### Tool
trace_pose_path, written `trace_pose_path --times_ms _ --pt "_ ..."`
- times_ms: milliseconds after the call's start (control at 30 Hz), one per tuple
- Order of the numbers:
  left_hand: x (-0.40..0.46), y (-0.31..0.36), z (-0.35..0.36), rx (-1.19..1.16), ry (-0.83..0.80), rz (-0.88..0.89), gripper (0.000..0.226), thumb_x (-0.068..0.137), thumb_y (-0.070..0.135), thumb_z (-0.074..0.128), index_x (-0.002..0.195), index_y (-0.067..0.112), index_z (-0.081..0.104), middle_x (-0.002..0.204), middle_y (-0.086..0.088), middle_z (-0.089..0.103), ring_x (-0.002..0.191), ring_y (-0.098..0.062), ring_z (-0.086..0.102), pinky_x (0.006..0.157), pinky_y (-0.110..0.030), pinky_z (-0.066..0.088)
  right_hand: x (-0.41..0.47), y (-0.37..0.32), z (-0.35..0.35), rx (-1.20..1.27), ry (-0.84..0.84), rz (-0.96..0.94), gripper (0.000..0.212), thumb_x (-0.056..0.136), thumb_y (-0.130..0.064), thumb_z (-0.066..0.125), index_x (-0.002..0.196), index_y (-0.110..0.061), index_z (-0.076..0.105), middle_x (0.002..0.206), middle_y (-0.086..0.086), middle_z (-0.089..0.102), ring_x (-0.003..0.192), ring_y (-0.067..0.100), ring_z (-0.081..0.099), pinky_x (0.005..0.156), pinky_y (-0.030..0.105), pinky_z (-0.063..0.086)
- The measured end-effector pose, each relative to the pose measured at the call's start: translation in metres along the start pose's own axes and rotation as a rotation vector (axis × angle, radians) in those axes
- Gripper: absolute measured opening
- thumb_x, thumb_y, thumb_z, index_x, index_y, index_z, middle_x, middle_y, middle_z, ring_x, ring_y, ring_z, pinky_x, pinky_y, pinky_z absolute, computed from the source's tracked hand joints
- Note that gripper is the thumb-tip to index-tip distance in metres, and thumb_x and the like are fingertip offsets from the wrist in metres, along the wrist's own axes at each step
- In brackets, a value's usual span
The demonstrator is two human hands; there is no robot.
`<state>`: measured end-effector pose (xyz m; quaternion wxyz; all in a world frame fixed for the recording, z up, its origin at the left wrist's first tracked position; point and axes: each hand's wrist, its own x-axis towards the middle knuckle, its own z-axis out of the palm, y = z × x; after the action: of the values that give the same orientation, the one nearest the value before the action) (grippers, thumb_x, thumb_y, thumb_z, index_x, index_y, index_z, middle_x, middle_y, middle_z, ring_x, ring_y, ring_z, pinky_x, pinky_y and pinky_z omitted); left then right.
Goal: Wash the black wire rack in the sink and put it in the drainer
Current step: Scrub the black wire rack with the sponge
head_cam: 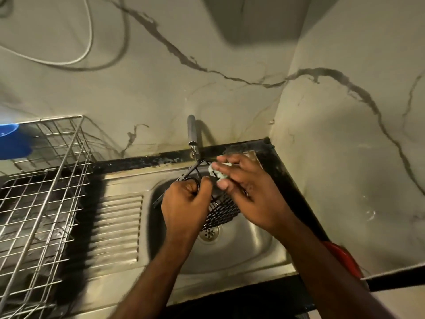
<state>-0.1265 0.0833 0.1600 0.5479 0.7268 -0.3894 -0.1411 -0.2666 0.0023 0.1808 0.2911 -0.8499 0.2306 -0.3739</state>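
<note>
Rack (222, 210) gripped by left hand (186, 201), right fingers (226, 168) scrubbing top

Bare forearms, no sleeves, two hands.

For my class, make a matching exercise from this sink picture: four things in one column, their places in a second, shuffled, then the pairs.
Things:
1. black wire rack
2. pale scrubber
3. drainer
4. tap

Places:
A. on the left beside the sink
B. in the right hand's fingers
C. at the wall behind the basin
D. gripped by the left hand over the drain

Pairs: 1-D, 2-B, 3-A, 4-C
</note>
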Motion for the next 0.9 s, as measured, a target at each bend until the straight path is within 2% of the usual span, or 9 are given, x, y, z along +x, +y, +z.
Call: trace_pose_path --times_ms 67,200,267,400,500,600,700,800,900 --pt "0.001 -0.001 -0.003 -0.040 0.021 0.018 0.054 0.082 0.056 0.053 0.043 0.020 0.045 0.036 0.007 0.036 0.036 -0.011 0.033 0.047 -0.030 0.031 0.006 -0.007 0.007 0.048 0.051 -0.045 0.029 0.094 -0.011 0.066 0.123 -0.012 0.070 0.132 0.002 0.061 0.126 0.008 0.055 0.105 0.022 0.045" --pt "-0.003 -0.005 -0.006 -0.091 0.032 -0.010 0.068 0.084 0.063 0.056 0.045 0.009 0.044 0.037 -0.004 0.041 0.036 -0.029 0.036 0.044 -0.039 0.037 0.015 -0.004 0.011 0.073 0.081 -0.016 0.028 0.090 0.001 0.068 0.113 -0.011 0.075 0.124 0.000 0.067 0.118 0.003 0.060 0.100 0.019 0.047" --pt "-0.006 -0.008 -0.010 -0.126 0.041 -0.033 0.063 0.083 0.059 0.058 0.044 0.013 0.040 0.037 0.002 0.035 0.037 -0.021 0.031 0.046 -0.038 0.034 0.014 0.009 0.008 0.037 0.082 0.071 0.027 0.091 -0.001 0.067 0.112 -0.015 0.075 0.119 -0.006 0.068 0.114 -0.002 0.060 0.099 0.017 0.047" --pt "-0.006 -0.011 -0.015 -0.226 0.050 -0.045 0.054 0.080 0.048 0.062 0.041 0.019 0.039 0.038 0.009 0.032 0.038 -0.017 0.028 0.051 -0.028 0.029 0.007 0.033 0.003 -0.036 0.128 0.226 0.027 0.091 -0.006 0.068 0.112 -0.022 0.074 0.114 -0.010 0.071 0.109 -0.001 0.064 0.097 0.032 0.054" --pt "-0.006 -0.011 -0.016 -0.244 0.056 -0.027 0.050 0.076 0.041 0.061 0.039 0.020 0.036 0.038 0.012 0.030 0.038 -0.013 0.026 0.051 -0.024 0.028 0.009 0.019 0.008 0.033 0.174 0.279 0.033 0.089 -0.009 0.072 0.117 -0.026 0.072 0.117 -0.013 0.071 0.110 -0.006 0.062 0.098 0.025 0.053" --pt "-0.004 -0.011 -0.015 -0.276 0.068 -0.021 0.047 0.075 0.035 0.061 0.039 0.019 0.036 0.038 0.009 0.030 0.037 -0.009 0.025 0.047 -0.021 0.026 0.014 -0.010 0.012 0.053 0.134 0.141 0.035 0.088 -0.006 0.072 0.119 -0.023 0.071 0.118 -0.010 0.070 0.108 -0.010 0.061 0.092 0.015 0.051" --pt "-0.001 -0.010 -0.014 -0.327 0.102 0.000 0.052 0.082 0.018 0.063 0.037 0.022 0.037 0.037 0.011 0.030 0.035 -0.004 0.023 0.043 -0.018 0.024 0.009 -0.031 0.013 0.032 -0.052 -0.107 0.038 0.092 0.003 0.061 0.124 -0.016 0.068 0.122 -0.008 0.065 0.114 -0.012 0.056 0.094 0.008 0.044" --pt "0.001 -0.012 -0.016 -0.384 0.132 0.000 0.054 0.088 0.000 0.063 0.041 0.014 0.040 0.037 0.005 0.031 0.034 -0.005 0.024 0.040 -0.018 0.024 0.002 -0.021 0.011 -0.011 -0.141 -0.152 0.042 0.094 -0.008 0.045 0.130 -0.020 0.064 0.129 -0.006 0.063 0.122 0.000 0.055 0.102 0.012 0.041" --pt "0.002 -0.011 -0.019 -0.434 0.145 -0.038 0.048 0.080 0.008 0.060 0.042 -0.006 0.034 0.042 -0.006 0.032 0.037 -0.017 0.024 0.039 -0.019 0.021 -0.003 0.005 0.010 -0.082 -0.065 -0.111 0.042 0.097 -0.003 0.047 0.129 -0.022 0.065 0.129 -0.007 0.064 0.120 0.003 0.058 0.100 0.021 0.049"
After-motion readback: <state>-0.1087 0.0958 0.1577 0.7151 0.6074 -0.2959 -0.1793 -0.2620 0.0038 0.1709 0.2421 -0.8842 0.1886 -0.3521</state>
